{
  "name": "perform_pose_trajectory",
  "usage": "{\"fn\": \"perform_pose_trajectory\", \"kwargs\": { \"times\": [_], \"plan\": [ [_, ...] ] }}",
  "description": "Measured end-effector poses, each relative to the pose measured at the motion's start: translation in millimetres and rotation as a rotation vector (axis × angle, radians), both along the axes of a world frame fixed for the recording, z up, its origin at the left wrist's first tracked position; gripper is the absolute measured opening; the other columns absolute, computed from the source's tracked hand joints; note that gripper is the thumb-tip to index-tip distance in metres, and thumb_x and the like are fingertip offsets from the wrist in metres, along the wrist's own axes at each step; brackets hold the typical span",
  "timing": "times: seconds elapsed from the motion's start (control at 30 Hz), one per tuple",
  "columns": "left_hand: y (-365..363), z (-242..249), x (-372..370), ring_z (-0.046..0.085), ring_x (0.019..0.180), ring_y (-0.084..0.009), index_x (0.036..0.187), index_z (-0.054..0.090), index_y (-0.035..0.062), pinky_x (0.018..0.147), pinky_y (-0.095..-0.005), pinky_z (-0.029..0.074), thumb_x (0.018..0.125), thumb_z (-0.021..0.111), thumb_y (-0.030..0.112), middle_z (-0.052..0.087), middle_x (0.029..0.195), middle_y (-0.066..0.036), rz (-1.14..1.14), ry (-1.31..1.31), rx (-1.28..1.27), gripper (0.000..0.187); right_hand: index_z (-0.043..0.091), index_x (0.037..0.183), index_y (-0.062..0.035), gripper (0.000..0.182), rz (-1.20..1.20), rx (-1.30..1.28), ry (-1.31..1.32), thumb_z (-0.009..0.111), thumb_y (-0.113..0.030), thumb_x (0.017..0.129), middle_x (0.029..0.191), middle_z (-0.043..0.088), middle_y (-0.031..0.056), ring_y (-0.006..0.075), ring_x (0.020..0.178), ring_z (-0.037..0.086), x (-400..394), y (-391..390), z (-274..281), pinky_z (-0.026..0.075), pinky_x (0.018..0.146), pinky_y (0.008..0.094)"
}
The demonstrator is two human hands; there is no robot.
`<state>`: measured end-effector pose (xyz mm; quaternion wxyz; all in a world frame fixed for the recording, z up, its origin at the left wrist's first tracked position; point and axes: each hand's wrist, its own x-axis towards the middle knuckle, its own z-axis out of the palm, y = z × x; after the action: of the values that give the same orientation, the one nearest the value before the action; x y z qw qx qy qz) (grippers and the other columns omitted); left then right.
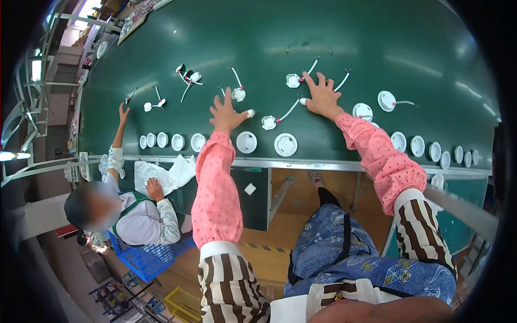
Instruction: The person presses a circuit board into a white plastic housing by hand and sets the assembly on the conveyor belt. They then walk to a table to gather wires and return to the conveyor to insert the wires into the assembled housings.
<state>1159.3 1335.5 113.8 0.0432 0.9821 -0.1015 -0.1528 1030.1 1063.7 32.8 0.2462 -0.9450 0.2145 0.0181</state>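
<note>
My left hand (226, 114) is open over the green table, fingers spread, a white wrap on its thumb. Just beyond its fingertips lies a small white fitting (238, 95) with a white cable and a red joint. My right hand (322, 100), also spread open, has a white wrap on the thumb. Its index fingertip reaches the cable beside another white fitting (292, 81). Between the hands lies a third white fitting (269, 123), its cable running up toward my right thumb. Past the right fingers, a white cable (342, 82) sticks out, partly hidden by the hand.
Round white caps (246, 142) line the table's near edge on both sides. A cap with a cable (386, 101) lies at the right. More wired fittings (195, 77) are farther left. At the left a co-worker (141, 215) sits with one hand stretched over the table (377, 32).
</note>
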Motion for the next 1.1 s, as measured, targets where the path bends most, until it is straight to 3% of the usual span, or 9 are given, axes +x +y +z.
{"fn": "perform_pose_trajectory", "kwargs": {
  "times": [0.2,0.23,0.33,0.37,0.47,0.5,0.73,0.87,1.1],
  "plan": [
    [-37,-24,-3,0.023,0.145,-0.0492,0.157,0.029,0.0364,0.103,-0.0738,0.033,0.062,0.088,0.060,0.019,0.163,-0.017,-0.096,0.110,0.050,0.114,0.057,0.134,-0.0269,0.065,0.165,0.007,-0.112,0.078,-0.016,0.073,0.135,0.044,0.0136,0.0386,0.123,0.044,51,15,-13,0.046,0.085,0.0639],
    [-38,-33,-14,0.026,0.142,-0.0478,0.155,0.034,0.0364,0.101,-0.0742,0.034,0.062,0.088,0.058,0.025,0.159,-0.017,-0.207,0.078,-0.060,0.109,0.062,0.123,-0.0231,0.056,0.160,0.036,-0.175,0.076,-0.010,0.070,0.124,0.047,0.0117,0.0356,0.118,0.048,48,15,-13,0.049,0.083,0.0601],
    [-68,-27,-60,0.033,0.139,-0.0471,0.151,0.040,0.0310,0.102,-0.0697,0.038,0.061,0.090,0.047,0.030,0.157,-0.016,-0.254,0.086,0.067,0.104,0.062,0.122,-0.0229,0.056,0.124,0.128,-0.227,0.075,-0.008,0.069,0.121,0.050,0.0096,0.0342,0.115,0.050,41,9,-19,0.049,0.082,0.0585],
    [-70,-32,-69,0.044,0.130,-0.0416,0.139,0.053,0.0202,0.097,-0.0610,0.046,0.070,0.085,0.036,0.046,0.143,-0.014,-0.349,-0.082,0.020,0.077,0.061,0.121,-0.0211,0.054,0.094,0.133,-0.280,0.074,-0.008,0.070,0.116,0.054,0.0070,0.0340,0.113,0.050,39,6,-17,0.048,0.080,0.0561],
    [-67,-63,-45,0.055,0.112,-0.0364,0.117,0.065,0.0119,0.087,-0.0517,0.051,0.079,0.077,0.024,0.058,0.117,-0.012,-0.388,-0.124,-0.227,0.042,0.061,0.121,-0.0196,0.053,0.006,0.170,-0.331,0.073,-0.009,0.070,0.112,0.058,0.0055,0.0341,0.112,0.051,38,-6,-9,0.046,0.079,0.0543],
    [-67,-65,-40,0.057,0.095,-0.0348,0.099,0.067,0.0076,0.080,-0.0473,0.051,0.084,0.070,0.018,0.059,0.097,-0.012,-0.440,-0.263,-0.315,0.018,0.061,0.122,-0.0182,0.052,-0.018,0.195,-0.371,0.072,-0.011,0.071,0.110,0.061,0.0041,0.0336,0.111,0.052,36,-8,-3,0.045,0.079,0.0534],
    [-67,-42,11,0.061,0.084,-0.0342,0.093,0.068,0.0045,0.074,-0.0459,0.049,0.085,0.066,0.019,0.060,0.088,-0.013,-0.292,-0.423,-0.486,0.017,0.062,0.123,-0.0166,0.053,-0.049,0.188,-0.433,0.072,-0.011,0.072,0.112,0.063,0.0034,0.0313,0.108,0.052,31,-7,21,0.042,0.082,0.0502],
    [-40,-17,40,0.063,0.086,-0.0329,0.101,0.066,0.0049,0.075,-0.0443,0.052,0.082,0.065,0.012,0.058,0.098,-0.015,-0.102,-0.533,-0.492,0.020,0.060,0.127,-0.0143,0.057,0.045,0.210,-0.509,0.073,-0.009,0.071,0.112,0.063,0.0039,0.0298,0.108,0.052,58,25,32,0.040,0.084,0.0494],
    [67,-40,158,0.056,0.113,-0.0442,0.144,0.048,0.0128,0.101,-0.0464,0.046,0.072,0.071,0.015,0.048,0.127,-0.028,0.170,-0.565,-0.344,0.075,0.061,0.126,-0.0143,0.058,0.291,0.009,-0.356,0.073,-0.009,0.069,0.118,0.057,0.0051,0.0295,0.110,0.050,123,74,3,0.042,0.082,0.0496]
  ]
}}
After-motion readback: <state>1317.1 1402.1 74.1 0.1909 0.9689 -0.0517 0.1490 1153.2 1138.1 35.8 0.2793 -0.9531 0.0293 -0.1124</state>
